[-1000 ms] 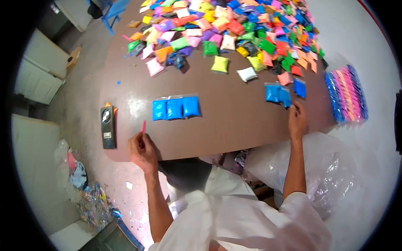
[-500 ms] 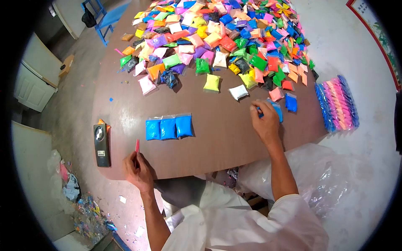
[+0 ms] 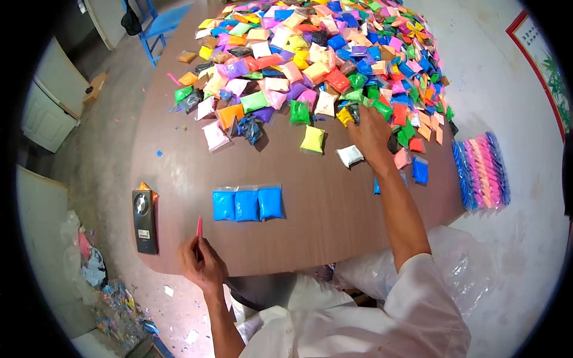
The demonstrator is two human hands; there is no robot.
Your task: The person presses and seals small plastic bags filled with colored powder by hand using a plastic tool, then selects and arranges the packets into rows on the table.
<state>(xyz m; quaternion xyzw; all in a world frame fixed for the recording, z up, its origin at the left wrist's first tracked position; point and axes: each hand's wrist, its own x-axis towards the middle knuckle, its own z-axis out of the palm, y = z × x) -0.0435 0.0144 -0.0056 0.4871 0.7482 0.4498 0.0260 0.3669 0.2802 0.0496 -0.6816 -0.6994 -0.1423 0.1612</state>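
Head view: your right hand (image 3: 371, 134) rests palm-down on the packet pile (image 3: 334, 48), grip unclear. Your left hand (image 3: 202, 262), nearer you than the three blue packets (image 3: 248, 204), pinches a pink strip (image 3: 199, 227).

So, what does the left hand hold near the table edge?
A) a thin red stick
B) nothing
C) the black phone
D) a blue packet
A: the left hand pinches a thin red stick upright, apart from the blue packets and the black phone.

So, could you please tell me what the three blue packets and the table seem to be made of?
The three blue packets look like clear glossy plastic film around blue filling, judging by their transparent top edges. The table looks like brown wood or wood-look laminate, semi-gloss, with faint grain and soft reflections.
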